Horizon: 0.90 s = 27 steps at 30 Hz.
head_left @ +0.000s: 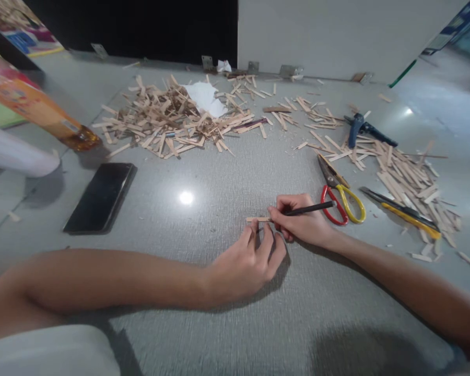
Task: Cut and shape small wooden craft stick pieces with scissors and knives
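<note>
A short flat wooden strip lies on the grey surface in front of me. My left hand is curled over it, fingertips pressed on the strip and holding it down. A thin black pencil is gripped in my right hand. Its back end points to the right, and its tip, at the strip's right end, is hidden by my fingers. The two hands almost touch. Just right of my right hand lie scissors with one red and one yellow handle.
Wooden strips and scraps are heaped at the back and on the right. A yellow-black cutter knife and a dark blue-handled tool lie by the right heap. On the left are a phone and an orange bottle.
</note>
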Motion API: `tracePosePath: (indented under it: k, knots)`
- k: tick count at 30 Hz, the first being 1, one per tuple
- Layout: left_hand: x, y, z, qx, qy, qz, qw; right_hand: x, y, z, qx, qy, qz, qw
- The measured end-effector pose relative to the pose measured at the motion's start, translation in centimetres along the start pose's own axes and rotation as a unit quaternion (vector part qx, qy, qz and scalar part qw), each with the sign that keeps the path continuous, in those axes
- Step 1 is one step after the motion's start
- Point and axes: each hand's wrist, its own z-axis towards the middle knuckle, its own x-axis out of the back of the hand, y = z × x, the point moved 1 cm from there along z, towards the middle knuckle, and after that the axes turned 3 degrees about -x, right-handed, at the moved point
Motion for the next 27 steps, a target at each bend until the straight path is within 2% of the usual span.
tracePosePath:
  k: [23, 25, 27]
  knots:
    - [-0.33, 0.2, -0.2, 0.003, -0.001, -0.012, 1.0, -0.07, -0.12, -0.09, 0.023, -0.026, -0.018, 0.999]
    - [-0.37, 0.18, -0.25, 0.003, -0.002, -0.013, 1.0, 0.09, -0.24, 0.0, 0.018, -0.014, -0.005, 1.0]
    - [-0.37, 0.18, -0.26, -0.001, -0.001, -0.013, 1.0, 0.6, -0.59, 0.24, 0.027, 0.033, 0.027, 0.999]
